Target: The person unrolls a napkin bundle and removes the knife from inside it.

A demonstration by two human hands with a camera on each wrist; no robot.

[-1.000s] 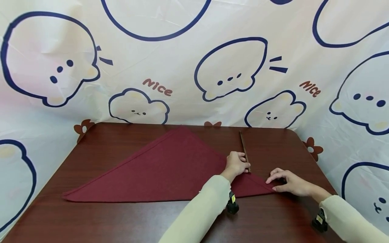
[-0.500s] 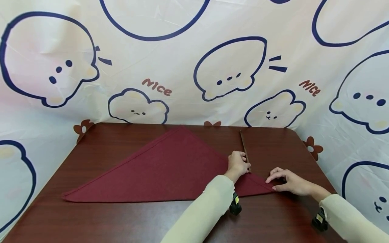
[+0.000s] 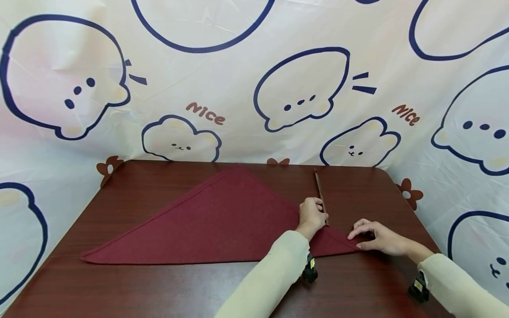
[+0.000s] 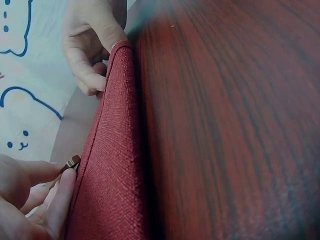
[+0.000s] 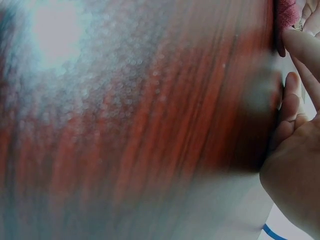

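A dark red cloth, folded into a large triangle, lies on the table with its long edge toward me. My left hand pinches the near end of slim brown chopsticks at the cloth's right slanting edge. They point away toward the back of the table. In the left wrist view, the chopsticks' squared, banded end shows between thumb and fingers, right beside the cloth edge. My right hand holds the cloth's right corner with thumb and bent fingers. That corner shows at the thumb tip in the right wrist view.
The brown wooden table has rounded far corners. A pale curtain with blue cartoon outlines hangs close behind it and along both sides. Black wrist cameras sit at both pale sleeves.
My left hand has shifted slightly to the right, and the chopsticks have moved a little with it. The right hand and the cloth look the same.
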